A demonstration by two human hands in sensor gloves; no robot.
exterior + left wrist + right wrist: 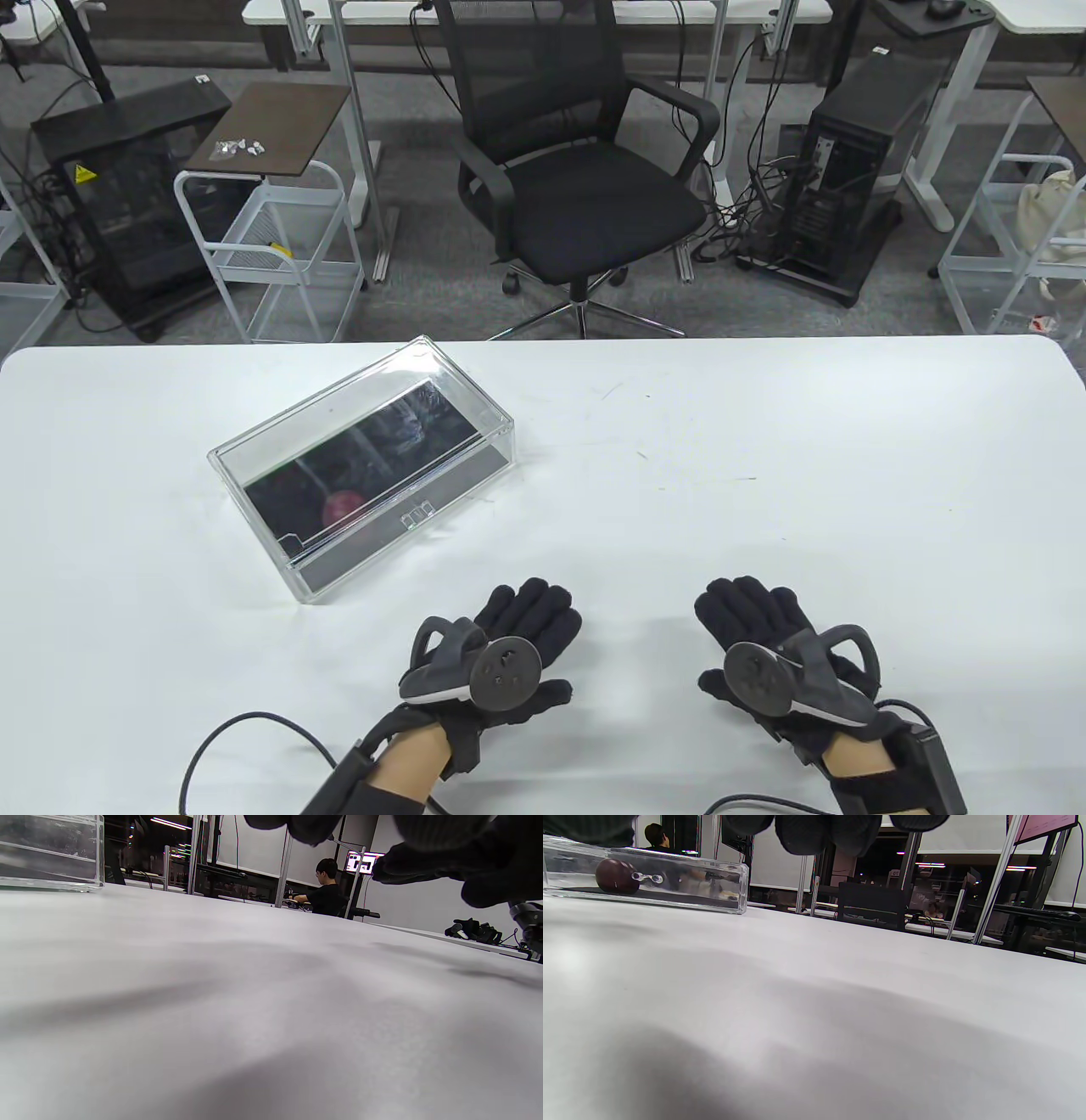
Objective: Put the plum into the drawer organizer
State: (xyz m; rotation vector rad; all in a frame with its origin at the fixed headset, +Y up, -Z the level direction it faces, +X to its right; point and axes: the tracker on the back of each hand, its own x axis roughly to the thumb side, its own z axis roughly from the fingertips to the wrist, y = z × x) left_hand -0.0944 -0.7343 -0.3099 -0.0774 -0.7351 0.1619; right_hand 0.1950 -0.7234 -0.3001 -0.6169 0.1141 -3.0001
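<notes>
1. The round dark-red plum (341, 509) is lying inside the clear rectangular acrylic drawer organizer (254, 443), near its front wall and just beside the small clear handle (the right wrist view is showing it through the transparent front, resting on the dark floor of the drawer).
2. The organizer is sitting at an angle on the left half of the white table (764, 475), with its drawer looking pushed in.
3. The left hand (501, 649), in a black sensor glove, is lying palm down on the table near the bottom edge, fingers spread loosely and gripping nothing.
4. The right hand (768, 641), also black-gloved, is lying palm down beside it, apart from the left, its fingers relaxed and holding nothing.
5. Both hands are resting well apart from the organizer.
6. A black mesh office chair (585, 170) is standing beyond the table's far edge.
</notes>
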